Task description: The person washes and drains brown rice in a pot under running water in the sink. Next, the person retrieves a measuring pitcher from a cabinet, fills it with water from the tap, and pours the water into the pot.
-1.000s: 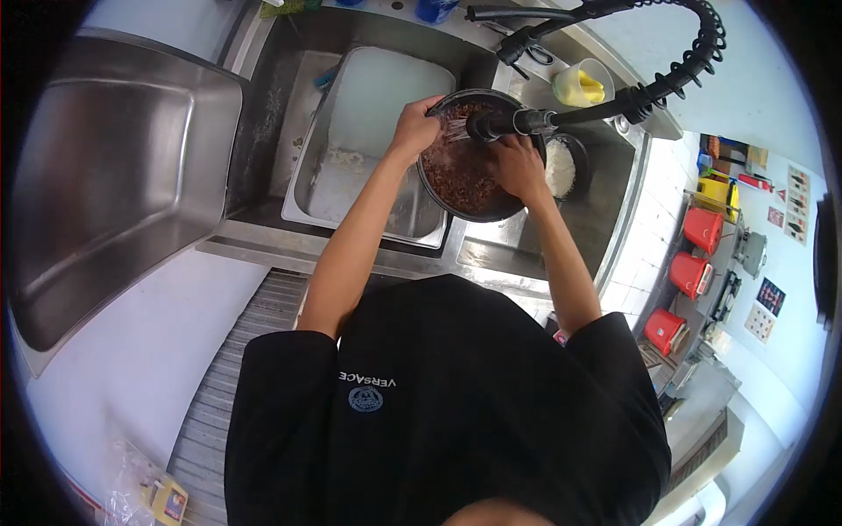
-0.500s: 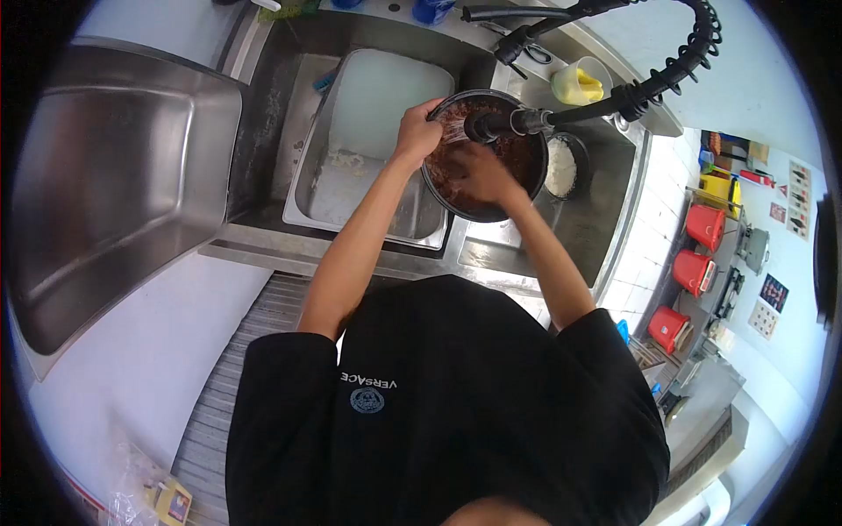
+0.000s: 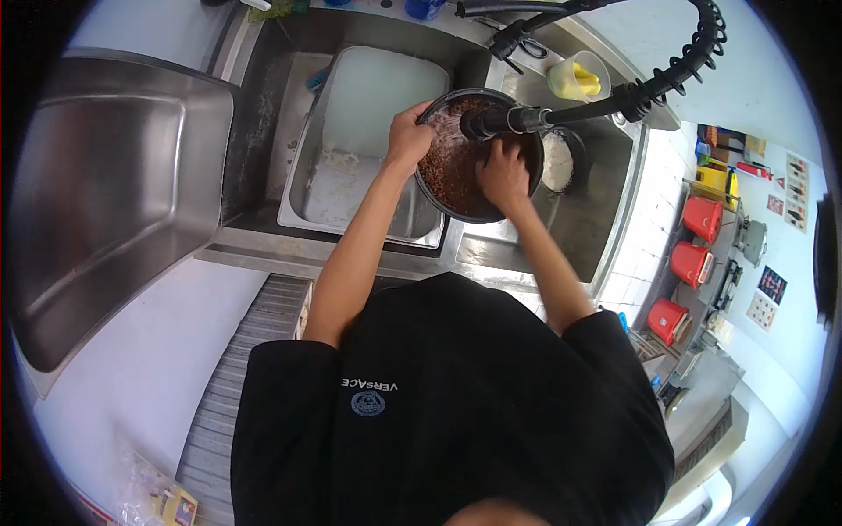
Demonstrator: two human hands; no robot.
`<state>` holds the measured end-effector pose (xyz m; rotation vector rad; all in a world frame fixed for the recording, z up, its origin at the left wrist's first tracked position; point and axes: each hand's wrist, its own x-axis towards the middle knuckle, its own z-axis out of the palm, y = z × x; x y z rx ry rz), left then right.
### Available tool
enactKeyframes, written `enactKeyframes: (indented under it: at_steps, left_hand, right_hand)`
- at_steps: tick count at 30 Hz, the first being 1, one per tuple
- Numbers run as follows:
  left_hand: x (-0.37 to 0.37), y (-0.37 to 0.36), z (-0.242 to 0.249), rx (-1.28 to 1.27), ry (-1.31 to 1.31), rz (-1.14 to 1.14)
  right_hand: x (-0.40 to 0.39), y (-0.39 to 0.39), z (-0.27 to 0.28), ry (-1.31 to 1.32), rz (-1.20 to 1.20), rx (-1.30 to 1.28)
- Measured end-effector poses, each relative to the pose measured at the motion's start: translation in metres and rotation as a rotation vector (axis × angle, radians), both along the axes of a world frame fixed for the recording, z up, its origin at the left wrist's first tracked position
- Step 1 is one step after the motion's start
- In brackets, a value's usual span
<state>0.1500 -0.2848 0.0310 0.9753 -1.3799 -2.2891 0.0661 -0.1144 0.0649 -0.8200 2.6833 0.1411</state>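
My left hand (image 3: 410, 140) is closed on the rim of a round black pot (image 3: 443, 207), thumb toward the inside. Reddish-brown grains (image 3: 449, 173), looking like red rice, lie wet in the pot. The black spray head of a faucet (image 3: 488, 124) sends water into it near my left hand. Inside the pot, at its right side, my right hand (image 3: 506, 178) reaches down with fingers apart. Its fingertips touch the grains and are partly hidden. A second dark pot (image 3: 574, 167) with white rice (image 3: 556, 163) stands in the sink to the right, partly covered by the first.
A steel tub (image 3: 289, 210) with a frosted whitish sheet or block (image 3: 386, 92) in it fills the left basin. Behind the right basin stands a clear jug (image 3: 580, 77) with something yellow. The hose (image 3: 684, 74) arches over the right side. Red buckets (image 3: 692, 265) stand farther right.
My right hand has moved right and slightly down within the pot, exposing more grains and water at the left. My left hand keeps its hold on the rim.
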Motion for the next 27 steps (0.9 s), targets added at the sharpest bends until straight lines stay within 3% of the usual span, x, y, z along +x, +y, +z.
enactKeyframes:
  at_steps: [3, 4, 6, 7, 10, 12, 13, 14, 16, 17, 18, 20, 21, 22, 24, 25, 27]
  left_hand:
    - [-0.002, 0.005, 0.014, 0.054, 0.003, -0.021]
    - [-0.003, 0.007, 0.019, 0.009, 0.002, -0.014]
    - [-0.006, 0.011, 0.019, -0.049, 0.005, -0.014]
    - [-0.007, 0.011, 0.015, -0.065, -0.008, 0.014]
    - [-0.007, 0.011, 0.011, -0.106, -0.015, 0.041]
    - [-0.01, 0.006, 0.013, -0.129, 0.0, 0.029]
    - [-0.007, 0.001, 0.015, -0.073, 0.025, 0.004]
    - [-0.003, -0.002, 0.017, -0.013, 0.044, -0.023]
    - [-0.003, -0.003, 0.013, 0.049, 0.062, -0.039]
    - [-0.006, -0.001, 0.011, 0.01, 0.058, -0.033]
    - [-0.006, 0.002, 0.009, -0.03, 0.051, -0.029]
    - [-0.005, -0.002, 0.023, -0.02, 0.02, -0.029]
    - [-0.001, -0.004, 0.029, -0.008, -0.012, -0.023]
    - [0.003, -0.002, 0.026, -0.014, -0.011, -0.031]
    - [0.007, 0.004, 0.022, -0.016, -0.032, 0.048]
    - [0.007, 0.007, 0.024, -0.012, -0.032, 0.039]
    - [0.002, 0.005, 0.028, 0.06, -0.013, 0.036]
  right_hand:
    - [0.02, -0.013, -0.015, -0.373, -0.31, -0.043]
    - [0.017, -0.018, -0.032, -0.373, -0.332, -0.047]
    - [0.012, -0.035, -0.054, -0.401, -0.487, -0.417]
    - [0.012, -0.044, -0.054, -0.403, -0.491, -0.43]
    - [0.018, -0.057, -0.05, -0.178, -0.398, -0.634]
    - [0.041, -0.046, -0.048, 0.16, 0.299, -0.27]
    - [0.037, -0.032, -0.032, -0.048, 0.403, -0.305]
    - [0.024, -0.022, -0.021, -0.047, 0.386, -0.308]
    - [-0.007, -0.011, -0.007, -0.325, 0.481, -0.1]
    - [-0.006, -0.023, -0.009, -0.361, 0.296, 0.001]
    - [0.005, -0.029, -0.017, -0.361, 0.289, 0.002]
    - [0.031, -0.035, -0.043, -0.088, 0.373, 0.01]
    - [0.027, -0.011, -0.044, -0.129, 0.557, -0.251]
    - [0.018, -0.005, -0.034, -0.125, 0.55, -0.258]
    - [-0.008, -0.01, -0.006, -0.371, 0.457, -0.043]
    - [-0.005, -0.02, -0.019, -0.385, 0.38, 0.138]
    - [0.018, -0.007, -0.03, -0.265, 0.502, 0.071]
